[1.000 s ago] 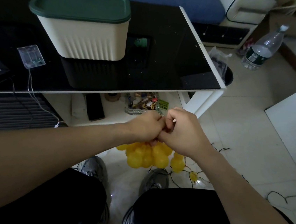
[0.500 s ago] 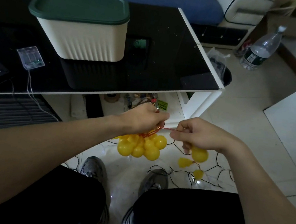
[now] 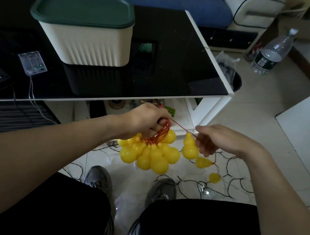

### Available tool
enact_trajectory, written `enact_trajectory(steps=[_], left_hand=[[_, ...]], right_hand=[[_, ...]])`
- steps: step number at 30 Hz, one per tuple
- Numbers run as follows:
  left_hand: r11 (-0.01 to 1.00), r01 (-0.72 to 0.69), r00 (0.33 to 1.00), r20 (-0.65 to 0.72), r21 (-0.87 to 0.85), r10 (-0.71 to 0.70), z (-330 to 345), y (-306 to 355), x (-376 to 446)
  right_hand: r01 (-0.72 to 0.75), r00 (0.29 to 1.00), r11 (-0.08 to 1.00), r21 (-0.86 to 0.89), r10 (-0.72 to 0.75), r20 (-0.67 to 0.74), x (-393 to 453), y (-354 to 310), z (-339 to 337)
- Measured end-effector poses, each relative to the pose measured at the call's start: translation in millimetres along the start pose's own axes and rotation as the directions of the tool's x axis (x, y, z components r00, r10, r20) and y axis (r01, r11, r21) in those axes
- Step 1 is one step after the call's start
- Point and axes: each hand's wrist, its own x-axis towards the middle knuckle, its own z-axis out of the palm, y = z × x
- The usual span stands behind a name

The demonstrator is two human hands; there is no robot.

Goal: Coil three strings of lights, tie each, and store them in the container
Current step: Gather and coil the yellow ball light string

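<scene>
Centre of frame, below the table (image 3: 206, 96) edge: left hand (image 3: 146, 122) grips coiled red cord with yellow gourd lights (image 3: 150, 153); right hand (image 3: 222, 139) pinches the loose tail. Risk: slack grip lets loops spill. Container (image 3: 89, 43) lidded, upper left.

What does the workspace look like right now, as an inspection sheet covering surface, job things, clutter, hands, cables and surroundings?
Surface: glossy black table top with white edge.
Job's things: cream ribbed container with dark green lid, lid on; bunch of yellow gourd-shaped lights on red cord, hanging below the table edge.
Clutter: clear plastic battery box on the table; oddments on the lower shelf.
Hands: left hand grips the coiled red cord; right hand holds the cord's loose run.
Cables: thin black wire strewn on the floor.
Surroundings: clear plastic water bottle, blue sofa.
</scene>
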Motion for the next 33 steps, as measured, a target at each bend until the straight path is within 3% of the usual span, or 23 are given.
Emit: enact_trajectory(steps=[3, 9, 14, 23, 27, 33], left_hand=[[0.996, 0.017, 0.996, -0.09, -0.089, -0.025, -1, -1, 5], [0.989, -0.008, 0.99, -0.14, -0.15, -0.014, -5, -2, 5], [0.962, -0.014, 0.962, -0.265, -0.273, -0.062, -6, -3, 5], [0.866, -0.111, 0.949, -0.31, -0.487, -0.053, 7, -2, 5], [0.822, -0.132, 0.962, -0.272, -0.554, -0.029, 8, -2, 5], [0.834, -0.09, 0.995, -0.089, -0.545, 0.049, 15, -5, 3]], right_hand=[[0.01, 0.996, 0.997, -0.073, -0.016, -0.083, 1, 7, -7], [0.228, 0.916, 0.971, -0.072, -0.239, -0.323, -6, -5, 4], [0.326, 0.905, 0.941, -0.088, -0.338, -0.26, -6, -17, 32], [0.419, 0.857, 0.877, -0.233, -0.467, -0.216, -3, -23, 60], [0.436, 0.851, 0.861, -0.261, -0.489, -0.193, -3, -26, 63], [0.442, 0.85, 0.859, -0.259, -0.493, -0.185, -5, -28, 62]])
